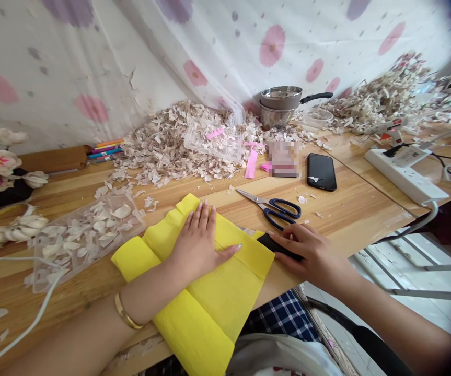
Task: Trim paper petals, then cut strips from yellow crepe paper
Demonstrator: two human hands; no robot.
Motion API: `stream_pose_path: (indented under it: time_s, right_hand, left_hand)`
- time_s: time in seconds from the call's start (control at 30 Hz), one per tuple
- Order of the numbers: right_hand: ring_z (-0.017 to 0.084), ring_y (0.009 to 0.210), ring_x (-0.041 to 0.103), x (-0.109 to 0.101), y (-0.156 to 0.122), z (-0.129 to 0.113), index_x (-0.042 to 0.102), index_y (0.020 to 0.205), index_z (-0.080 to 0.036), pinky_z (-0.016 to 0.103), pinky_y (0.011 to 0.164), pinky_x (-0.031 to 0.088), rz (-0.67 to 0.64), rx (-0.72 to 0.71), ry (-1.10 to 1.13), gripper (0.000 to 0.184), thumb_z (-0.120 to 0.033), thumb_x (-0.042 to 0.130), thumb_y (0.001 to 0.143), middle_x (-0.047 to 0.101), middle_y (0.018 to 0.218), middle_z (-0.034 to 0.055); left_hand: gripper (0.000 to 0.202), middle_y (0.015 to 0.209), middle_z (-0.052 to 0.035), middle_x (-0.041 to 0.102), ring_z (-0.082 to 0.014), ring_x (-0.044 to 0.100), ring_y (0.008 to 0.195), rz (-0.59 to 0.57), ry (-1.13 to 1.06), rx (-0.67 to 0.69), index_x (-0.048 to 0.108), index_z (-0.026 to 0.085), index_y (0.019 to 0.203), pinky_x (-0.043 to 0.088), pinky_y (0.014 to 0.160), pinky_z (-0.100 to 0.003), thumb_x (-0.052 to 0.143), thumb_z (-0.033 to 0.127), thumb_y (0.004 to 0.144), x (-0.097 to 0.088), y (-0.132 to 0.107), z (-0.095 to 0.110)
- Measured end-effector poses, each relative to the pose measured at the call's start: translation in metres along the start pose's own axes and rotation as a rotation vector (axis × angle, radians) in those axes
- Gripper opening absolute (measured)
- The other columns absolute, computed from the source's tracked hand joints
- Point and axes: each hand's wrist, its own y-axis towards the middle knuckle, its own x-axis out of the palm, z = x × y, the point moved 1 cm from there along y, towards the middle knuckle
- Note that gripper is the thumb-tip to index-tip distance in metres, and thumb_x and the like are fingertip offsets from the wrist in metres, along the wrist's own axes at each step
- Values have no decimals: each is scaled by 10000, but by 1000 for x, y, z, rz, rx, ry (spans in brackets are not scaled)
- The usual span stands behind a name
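A sheet of yellow crepe paper (225, 292), partly folded and partly rolled, lies across the table's front edge and hangs over it. My left hand (197, 240) presses flat on the paper, fingers stretched out and thumb apart. At the paper's right edge, my right hand (303, 248) is closed around the black handle (278, 245) of a tool. The tool's front end is hidden by the paper, so its kind does not show. Just beyond my right hand lie scissors (272, 206) with dark blue handles, blades slightly apart and pointing left.
Dried petals (178, 141) are heaped along the back, near steel pans (280, 104). A phone (321, 171) and pink strips (251, 163) lie beyond the scissors. A clear petal tray (88, 235) sits left. A power strip (405, 175) and glue gun (392, 130) are right.
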Motion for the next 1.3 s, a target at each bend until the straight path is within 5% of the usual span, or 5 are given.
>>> stream_pose_path:
  time_s: [0.73, 1.3]
  right_hand:
    - [251, 891, 571, 11, 46, -33, 605, 1226, -206, 353, 707, 514, -60, 40, -104, 313, -276, 540, 928, 594, 967, 95]
    - [263, 894, 619, 7, 28, 5, 622, 1239, -171, 397, 756, 534, 68, 87, -161, 368, -347, 520, 932, 608, 1000, 117]
  left_hand:
    - [1035, 1515, -290, 212, -371, 191, 1423, -125, 36, -51, 306, -61, 1424, 220, 1153, -480, 452, 723, 765, -7, 2, 5]
    - [1033, 1525, -264, 223, -363, 167, 1431, -124, -13, -57, 302, -20, 1437, 193, 1155, -485, 377, 768, 773, -4, 0, 2]
